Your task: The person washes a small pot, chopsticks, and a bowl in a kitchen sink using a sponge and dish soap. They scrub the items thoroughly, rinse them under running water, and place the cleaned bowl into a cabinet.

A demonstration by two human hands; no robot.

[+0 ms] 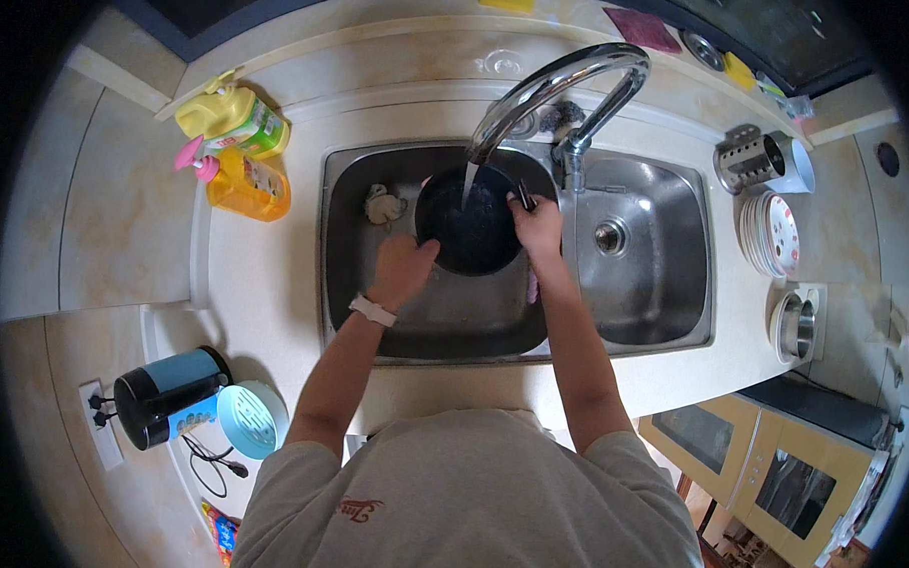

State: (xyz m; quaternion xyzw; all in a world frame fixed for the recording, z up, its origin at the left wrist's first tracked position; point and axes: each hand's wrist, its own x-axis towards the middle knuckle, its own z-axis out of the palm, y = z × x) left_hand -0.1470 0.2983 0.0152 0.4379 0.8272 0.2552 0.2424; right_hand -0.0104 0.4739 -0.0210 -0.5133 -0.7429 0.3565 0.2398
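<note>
A dark round pan (471, 239) is in the left sink basin (460, 325), under the faucet (556, 73). Water (468, 187) runs from the spout into it. My right hand (539, 223) grips the pan's black handle (526, 195) at the right side. At the lower left rim, my left hand (404, 269) holds the pan with its thumb over the edge; its other fingers are mostly hidden. A pale crumpled cloth (383, 206) lies in the basin left of the pan. Something pink (532, 287) shows partly beside my right forearm.
Left of the sink stand a yellow detergent jug (231, 118) and an orange pump bottle (248, 187). The right basin (642, 290) has a drain strainer (610, 237). Stacked plates (771, 235) and a perforated utensil holder (752, 161) stand at right, a kettle-like appliance (169, 398) at lower left.
</note>
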